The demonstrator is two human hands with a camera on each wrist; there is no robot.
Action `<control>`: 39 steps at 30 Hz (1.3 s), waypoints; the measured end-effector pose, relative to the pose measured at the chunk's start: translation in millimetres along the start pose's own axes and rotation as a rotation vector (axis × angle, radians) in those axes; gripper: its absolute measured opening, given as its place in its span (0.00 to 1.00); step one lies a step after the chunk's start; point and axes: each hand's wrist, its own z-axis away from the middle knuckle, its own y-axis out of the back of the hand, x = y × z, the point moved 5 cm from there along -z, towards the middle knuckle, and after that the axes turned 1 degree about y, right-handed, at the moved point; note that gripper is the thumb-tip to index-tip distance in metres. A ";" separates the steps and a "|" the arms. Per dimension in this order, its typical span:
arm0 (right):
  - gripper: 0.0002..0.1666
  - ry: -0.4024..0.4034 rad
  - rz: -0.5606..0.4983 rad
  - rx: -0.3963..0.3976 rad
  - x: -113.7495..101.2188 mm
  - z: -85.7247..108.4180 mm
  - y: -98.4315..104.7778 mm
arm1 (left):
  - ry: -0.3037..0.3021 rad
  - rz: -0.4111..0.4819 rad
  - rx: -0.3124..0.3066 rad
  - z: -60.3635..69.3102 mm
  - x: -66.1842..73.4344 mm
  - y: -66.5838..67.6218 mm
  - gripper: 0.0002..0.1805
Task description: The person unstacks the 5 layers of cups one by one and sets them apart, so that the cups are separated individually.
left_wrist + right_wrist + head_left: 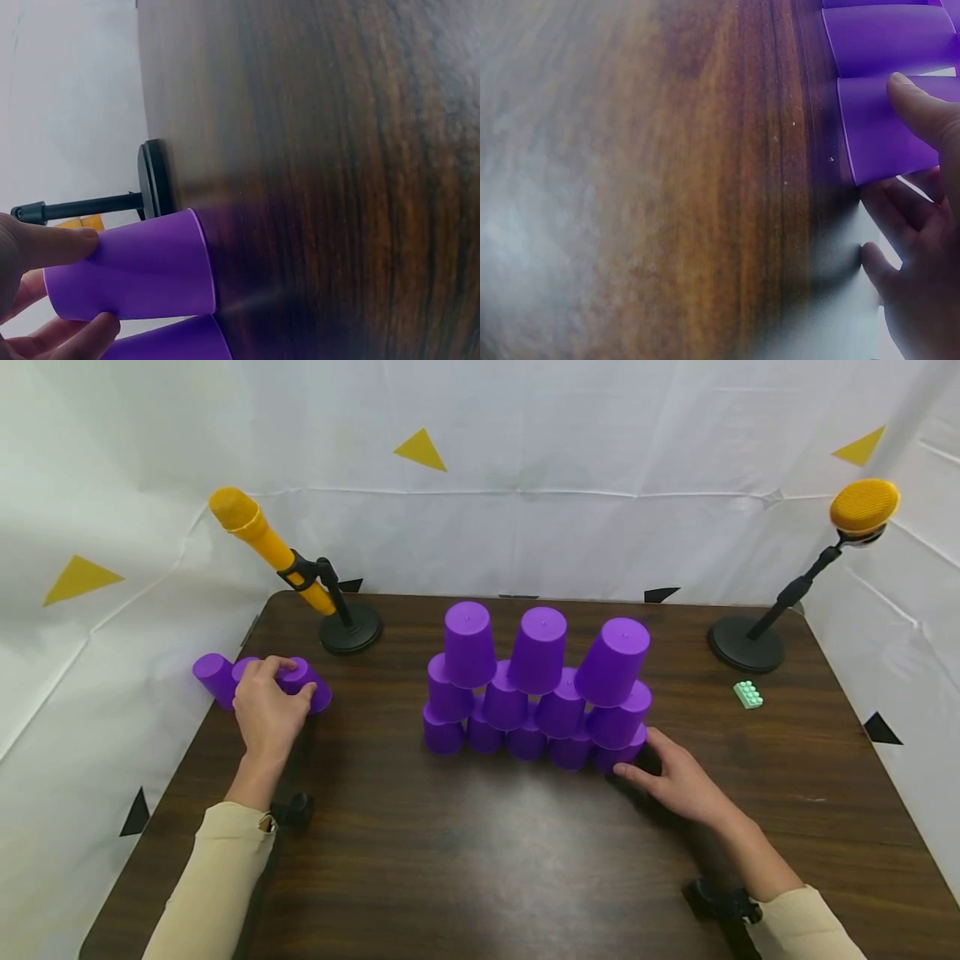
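My left hand grips a purple cup, the rightmost of a short row of upside-down cups at the table's left. In the left wrist view, thumb and fingers pinch that cup near its base, and its rim sits at the tabletop. A pyramid of upside-down purple cups stands in the middle: three on top, several in each row beneath. My right hand holds the bottom row's right-end cup, thumb in front and fingers around the outer side.
A yellow microphone on a black stand is at the back left. Another yellow microphone stands at the back right, with a small mint-green toy brick in front. The brown table meets white sheeting behind.
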 end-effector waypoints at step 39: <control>0.35 0.003 -0.011 0.009 0.3 1.5 0.0 | -0.609 0.631 -0.199 45.8 235.5 32.4 0.33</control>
